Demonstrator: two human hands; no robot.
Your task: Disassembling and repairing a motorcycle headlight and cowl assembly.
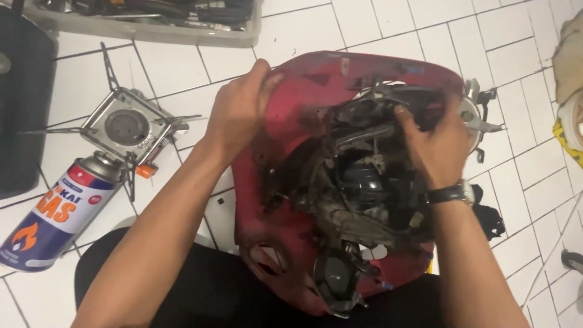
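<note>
The large red moulded-plastic vehicle fairing panel (276,182), scuffed and grimy on its inner face, lies across the person's lap above the white tiled floor (376,30), inner side up. A black headlamp assembly with brackets and wiring (364,176) sits in its middle. The left hand (240,109) clamps the panel's upper left rim, thumb over the edge. The right hand (434,143), a black wristwatch (452,193) on its wrist, closes on the dark housing at the upper right. The hands are well apart. The panel appears light but bulky, a thin shell likely to flex and crack at its mounting tabs; a grip on the thick outer rim looks safest. The lamp unit appears heavier and fragile; the greasy surfaces may slip. A blue-and-white gas canister (51,215) coupled to a small folding camp stove (127,127) lies on the floor at the left.
</note>
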